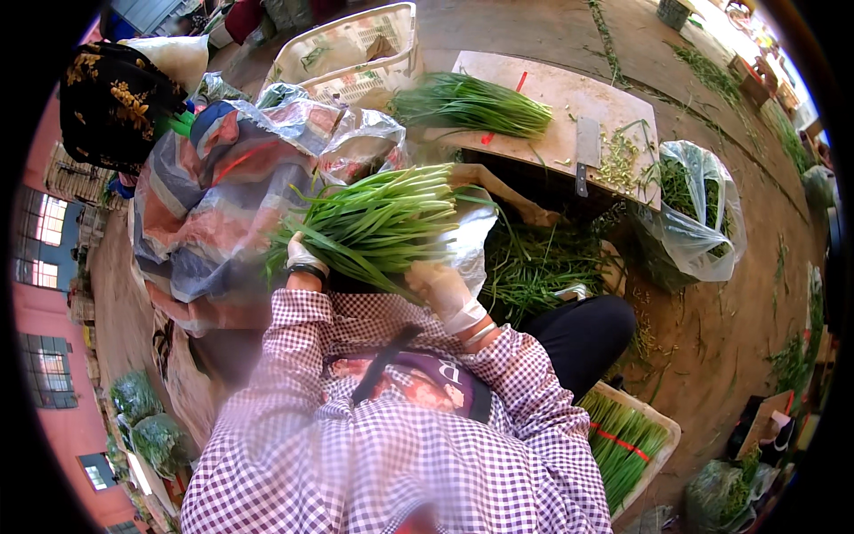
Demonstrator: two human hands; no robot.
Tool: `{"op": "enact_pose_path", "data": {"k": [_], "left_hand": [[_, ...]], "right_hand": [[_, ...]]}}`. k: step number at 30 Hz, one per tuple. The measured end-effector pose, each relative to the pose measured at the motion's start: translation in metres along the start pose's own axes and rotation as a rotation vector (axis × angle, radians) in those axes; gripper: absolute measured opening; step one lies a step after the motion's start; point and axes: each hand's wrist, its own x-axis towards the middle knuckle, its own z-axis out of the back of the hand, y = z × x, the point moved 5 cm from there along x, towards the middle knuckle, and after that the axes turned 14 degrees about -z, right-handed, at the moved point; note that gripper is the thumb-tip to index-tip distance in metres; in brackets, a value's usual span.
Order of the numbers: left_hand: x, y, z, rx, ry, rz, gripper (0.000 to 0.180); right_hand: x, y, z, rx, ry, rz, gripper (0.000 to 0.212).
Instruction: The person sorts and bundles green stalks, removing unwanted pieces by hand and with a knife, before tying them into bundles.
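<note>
A thick bunch of garlic chives [382, 218] lies across in front of me, its pale cut ends to the upper right and green leaves to the lower left. My left hand [305, 254], in a whitish glove, is closed around the leafy side of it. At the bunch's near right edge my right hand [447, 294], also in a pale glove, has its fingers curled in against the leaves; they are slightly blurred. Beyond, another bunch of chives [476, 102] rests on a board-topped table [569, 84]. A cleaver [587, 147] with a dark handle lies beside it.
A striped plastic sheet [231, 178] covers a pile at my left. Behind it stands a cream plastic crate [347, 49]. Loose greens [534, 267] lie below the table. To the right are a clear bag of greens [694, 214] and a crate of tied chives [632, 436].
</note>
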Motion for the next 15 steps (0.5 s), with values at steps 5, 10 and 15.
{"op": "enact_pose_path", "data": {"k": [5, 10, 15], "left_hand": [[0.000, 0.005, -0.002, -0.017, 0.127, 0.105, 0.050], [0.022, 0.009, 0.013, -0.005, 0.199, 0.139, 0.048], [0.016, 0.011, 0.008, -0.013, 0.193, 0.106, 0.046]], "right_hand": [[-0.001, 0.000, 0.005, -0.132, 0.121, 0.154, 0.025], [-0.025, 0.021, 0.025, -0.607, 0.322, 0.295, 0.010], [-0.030, 0.044, 0.118, -0.631, -0.057, -0.085, 0.023]]}}
